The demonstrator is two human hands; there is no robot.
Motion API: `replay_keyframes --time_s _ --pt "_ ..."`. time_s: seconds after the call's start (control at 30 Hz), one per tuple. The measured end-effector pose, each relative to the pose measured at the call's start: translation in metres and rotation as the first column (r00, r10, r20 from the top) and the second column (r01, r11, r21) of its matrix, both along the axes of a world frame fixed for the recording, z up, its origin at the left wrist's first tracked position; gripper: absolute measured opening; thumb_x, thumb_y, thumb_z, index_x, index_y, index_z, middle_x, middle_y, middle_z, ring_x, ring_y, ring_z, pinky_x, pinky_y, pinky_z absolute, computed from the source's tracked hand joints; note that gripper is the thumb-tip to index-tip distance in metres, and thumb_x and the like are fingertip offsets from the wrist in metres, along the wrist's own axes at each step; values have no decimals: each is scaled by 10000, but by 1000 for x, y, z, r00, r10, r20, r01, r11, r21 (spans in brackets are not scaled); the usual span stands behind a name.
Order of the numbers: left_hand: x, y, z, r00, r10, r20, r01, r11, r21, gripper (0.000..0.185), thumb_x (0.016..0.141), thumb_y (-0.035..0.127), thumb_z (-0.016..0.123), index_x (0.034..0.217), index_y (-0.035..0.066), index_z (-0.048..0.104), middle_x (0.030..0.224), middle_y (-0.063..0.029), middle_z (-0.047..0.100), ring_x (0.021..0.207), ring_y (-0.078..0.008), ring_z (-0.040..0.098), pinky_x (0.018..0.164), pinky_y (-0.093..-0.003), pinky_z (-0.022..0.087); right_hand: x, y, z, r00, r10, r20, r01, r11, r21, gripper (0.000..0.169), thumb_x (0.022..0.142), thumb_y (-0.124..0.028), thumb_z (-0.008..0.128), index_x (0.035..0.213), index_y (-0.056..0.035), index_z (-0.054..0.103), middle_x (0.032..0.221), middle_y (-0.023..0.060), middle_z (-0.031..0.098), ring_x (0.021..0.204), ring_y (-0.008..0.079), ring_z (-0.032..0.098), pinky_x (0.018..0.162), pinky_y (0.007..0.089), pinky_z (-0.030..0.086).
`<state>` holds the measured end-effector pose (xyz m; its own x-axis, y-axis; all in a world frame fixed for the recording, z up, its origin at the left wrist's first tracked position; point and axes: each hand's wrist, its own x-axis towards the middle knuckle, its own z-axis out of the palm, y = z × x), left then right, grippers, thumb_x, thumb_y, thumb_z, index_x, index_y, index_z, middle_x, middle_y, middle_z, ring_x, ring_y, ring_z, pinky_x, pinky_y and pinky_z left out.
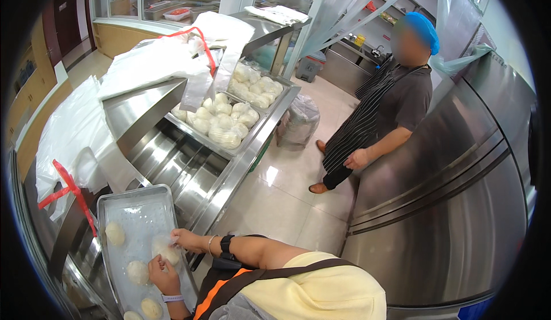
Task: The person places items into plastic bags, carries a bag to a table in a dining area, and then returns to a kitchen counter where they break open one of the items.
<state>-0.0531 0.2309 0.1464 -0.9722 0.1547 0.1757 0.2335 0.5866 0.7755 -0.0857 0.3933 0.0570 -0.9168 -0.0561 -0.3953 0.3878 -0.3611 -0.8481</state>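
Note:
A metal tray (137,211) at the lower left holds several round pale buns (138,272). Over its right side, both hands hold a clear plastic bag (161,242) with a pale bun (168,255) in or under it; which of the two cannot be told. My right hand (186,239) pinches the bag's upper edge by the tray's rim. Lower down, my left hand (163,273) has its fingers bent at the bag's near edge, beside another bun. A band is on each wrist.
Metal pans (254,124) of bagged buns sit in the steel counter (224,195). White plastic bags (146,64) with red ties lie on the steel shelf. A person (379,104) in a striped apron stands on the tiled floor beside steel cabinets (430,191). A wrapped bin (298,124) stands by the counter.

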Motion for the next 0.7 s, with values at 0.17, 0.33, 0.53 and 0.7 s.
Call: replay_keyframes --time_s 0.17,0.33,0.53,0.7 --pt "4 0 7 982 19 -189 -56 979 -194 466 713 129 658 1111 -46 488 1038 -196 509 972 -360 500 880 -421 391 -2 -16 -11 986 69 150 -67 998 -15 107 885 -120 424 852 -94 522 715 18 531 599 113 480 512 258 366" --pt "4 -10 -20 997 64 -41 -69 988 -136 643 698 160 681 1232 -43 387 1180 -251 464 1107 -404 453 964 -429 349 0 -29 19 950 188 248 -182 982 -44 114 856 -117 434 894 -90 537 696 14 507 553 128 437 497 272 357" --pt "-5 -18 -32 967 78 241 -106 989 103 652 676 69 692 1238 -26 374 1180 -208 487 1065 -325 505 933 -380 388 -2 -23 -30 942 333 -36 -334 942 -39 282 728 -92 503 1010 -83 492 773 17 471 658 132 435 566 275 374" --pt "-2 -45 -69 957 115 268 -193 939 286 641 648 17 701 1209 -2 391 1088 -145 506 1001 -241 518 885 -345 424 11 -13 27 941 339 20 -339 935 105 425 711 -112 559 1121 -85 450 806 26 471 747 134 463 652 259 405"
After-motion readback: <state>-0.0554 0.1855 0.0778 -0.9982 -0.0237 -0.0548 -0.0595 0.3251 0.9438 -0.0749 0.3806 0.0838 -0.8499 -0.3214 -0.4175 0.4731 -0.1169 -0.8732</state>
